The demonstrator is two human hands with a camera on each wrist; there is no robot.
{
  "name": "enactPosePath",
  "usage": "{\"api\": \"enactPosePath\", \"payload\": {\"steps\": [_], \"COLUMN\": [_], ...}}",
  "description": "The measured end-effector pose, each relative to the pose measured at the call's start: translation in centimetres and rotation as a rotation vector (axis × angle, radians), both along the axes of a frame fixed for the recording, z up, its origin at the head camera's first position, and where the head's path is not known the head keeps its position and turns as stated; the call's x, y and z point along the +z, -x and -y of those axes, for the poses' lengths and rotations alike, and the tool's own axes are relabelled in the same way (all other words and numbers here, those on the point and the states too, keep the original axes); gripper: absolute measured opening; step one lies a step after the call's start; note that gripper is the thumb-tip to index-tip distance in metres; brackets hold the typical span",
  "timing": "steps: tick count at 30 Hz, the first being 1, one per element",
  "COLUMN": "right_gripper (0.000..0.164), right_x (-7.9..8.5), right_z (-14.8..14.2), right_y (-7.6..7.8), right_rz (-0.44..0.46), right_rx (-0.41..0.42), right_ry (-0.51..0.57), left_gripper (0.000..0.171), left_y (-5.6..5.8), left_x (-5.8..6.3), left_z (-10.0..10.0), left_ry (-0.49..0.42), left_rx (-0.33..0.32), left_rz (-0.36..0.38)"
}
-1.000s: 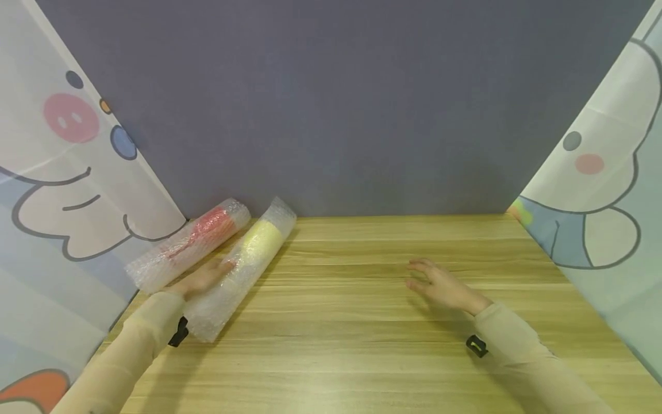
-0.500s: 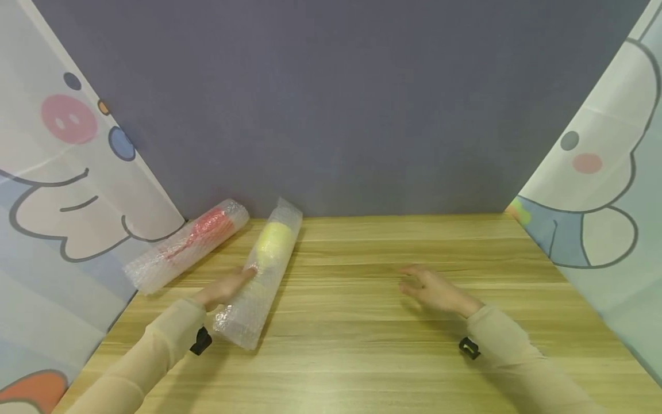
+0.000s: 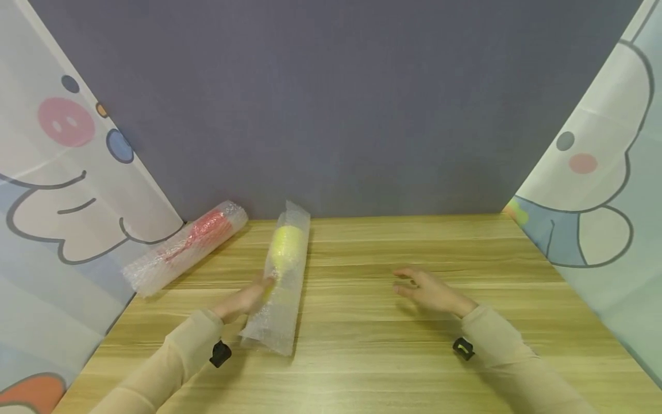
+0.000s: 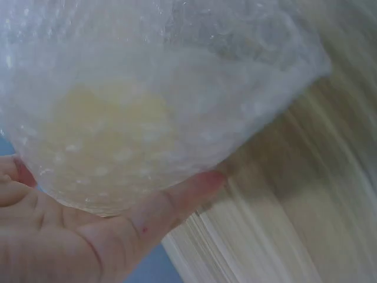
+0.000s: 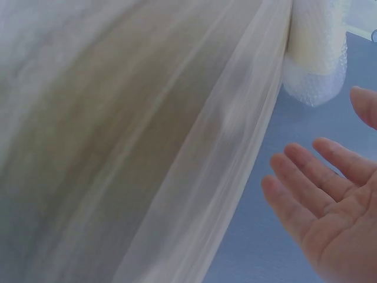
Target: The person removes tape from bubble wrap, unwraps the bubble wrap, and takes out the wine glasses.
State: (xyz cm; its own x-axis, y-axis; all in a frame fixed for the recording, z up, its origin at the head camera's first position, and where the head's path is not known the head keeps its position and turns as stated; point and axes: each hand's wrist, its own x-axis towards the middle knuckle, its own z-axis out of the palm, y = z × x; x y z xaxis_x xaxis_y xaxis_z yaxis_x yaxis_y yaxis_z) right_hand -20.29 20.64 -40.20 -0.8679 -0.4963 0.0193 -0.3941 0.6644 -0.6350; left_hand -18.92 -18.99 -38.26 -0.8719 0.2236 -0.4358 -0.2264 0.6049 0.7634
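Note:
A bubble-wrapped package [image 3: 279, 313] lies slanted on the wooden table; through the film shows a yellow shape, wide at the far end and narrowing to a stem, like a goblet. My left hand [image 3: 245, 300] grips this package at its left side, around the middle. In the left wrist view the thumb [image 4: 177, 203] lies along the wrap, and the other fingers are mostly hidden behind it. My right hand [image 3: 431, 292] hovers over the table's right part, fingers spread and slightly bent, holding nothing. Its palm and fingers [image 5: 294, 168] show bare in the right wrist view.
A second bubble-wrapped package [image 3: 188, 247], with a similar red shape inside, lies at the far left beside the printed side panel [image 3: 67, 224]. A dark grey wall [image 3: 336, 109] closes off the back of the wooden table [image 3: 357, 368]. Another printed panel [image 3: 595, 190] stands on the right.
My left hand has moved right with the yellow package, which has swung more upright in view and away from the red one. My right hand has drifted slightly left.

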Motion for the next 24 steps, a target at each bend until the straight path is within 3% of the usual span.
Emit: {"api": "enactPosePath", "payload": {"steps": [7, 11, 17, 24], "right_gripper": [0.048, 0.05, 0.05, 0.064], "right_x": [-0.1, 0.0, -0.2, -0.9], "right_z": [0.5, 1.5, 5.1, 12.5], "right_y": [0.1, 0.5, 2.1, 3.6], "right_rz": [0.012, 0.053, 0.157, 0.369], "right_rx": [0.008, 0.001, -0.022, -0.127], "right_ry": [0.02, 0.061, 0.187, 0.429], "left_gripper": [0.078, 0.077, 0.078, 0.073], "left_y": [-0.7, -0.3, 2.5, 5.9], "left_x": [0.0, 0.2, 0.6, -1.0], "left_z": [-0.5, -0.1, 0.7, 1.3], "left_ry": [0.0, 0.014, -0.042, -0.288], "left_rx": [-0.025, -0.052, -0.028, -0.019], "left_rz": [-0.026, -0.027, -0.041, -0.058]}}
